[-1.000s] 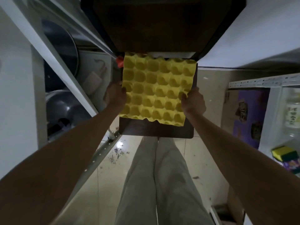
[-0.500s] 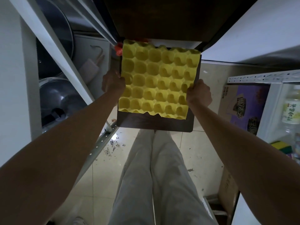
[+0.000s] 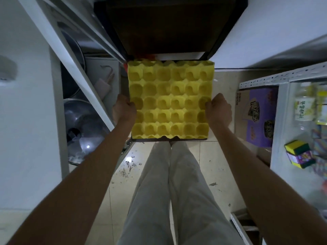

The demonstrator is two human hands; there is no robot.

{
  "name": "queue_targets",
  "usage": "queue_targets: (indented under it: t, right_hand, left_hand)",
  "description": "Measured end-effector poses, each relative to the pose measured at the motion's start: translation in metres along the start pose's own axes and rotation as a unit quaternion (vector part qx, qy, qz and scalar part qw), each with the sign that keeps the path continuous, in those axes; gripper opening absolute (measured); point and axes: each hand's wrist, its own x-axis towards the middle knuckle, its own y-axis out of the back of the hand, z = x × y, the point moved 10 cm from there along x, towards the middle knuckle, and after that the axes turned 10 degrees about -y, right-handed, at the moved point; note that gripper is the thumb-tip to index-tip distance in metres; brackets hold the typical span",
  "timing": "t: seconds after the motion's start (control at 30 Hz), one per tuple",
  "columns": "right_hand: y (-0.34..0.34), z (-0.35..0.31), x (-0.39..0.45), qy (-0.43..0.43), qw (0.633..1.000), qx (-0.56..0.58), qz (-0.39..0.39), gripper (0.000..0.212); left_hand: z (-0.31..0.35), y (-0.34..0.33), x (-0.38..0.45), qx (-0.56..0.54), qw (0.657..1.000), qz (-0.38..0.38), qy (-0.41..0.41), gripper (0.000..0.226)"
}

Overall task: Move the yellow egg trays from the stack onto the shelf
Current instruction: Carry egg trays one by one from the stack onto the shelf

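yellow egg tray [image 3: 170, 99] is held level over a dark brown shelf board [image 3: 169, 139] | left hand [image 3: 123, 108] is closed on its left edge | right hand [image 3: 218, 108] is closed on its right edge | 2 light trouser legs [image 3: 169, 191] are seen below

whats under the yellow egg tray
A dark brown board peeks out along the yellow egg tray's near edge; the tray covers the rest, hiding whether more trays lie beneath.
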Motion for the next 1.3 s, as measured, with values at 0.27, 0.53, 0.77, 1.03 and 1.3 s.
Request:
queue_targets:
  t: [0.27,0.53,0.77,1.03,1.3]
  right_hand:
    - [0.156,0.131,-0.099,-0.051,0.987,0.146,0.038,0.015]
    - [0.285,0.274,-0.220,-0.199,0.921,0.316,0.113,0.017]
    - [0.353,0.396,-0.316,-0.192,0.859,0.425,0.211,0.019]
    - [0.388,0.514,-0.374,-0.215,0.797,0.495,0.270,0.026]
    - [0.388,0.552,-0.345,-0.236,0.733,0.581,0.262,0.003]
  left_hand:
    - [0.113,0.027,-0.108,-0.113,0.985,-0.054,-0.123,0.033]
    - [0.269,0.051,-0.257,-0.163,0.939,-0.088,-0.291,0.011]
    - [0.323,0.036,-0.394,-0.136,0.906,-0.154,-0.370,0.012]
    - [0.368,-0.001,-0.534,-0.108,0.877,-0.203,-0.423,0.013]
    - [0.462,-0.048,-0.588,-0.082,0.839,-0.248,-0.477,0.007]
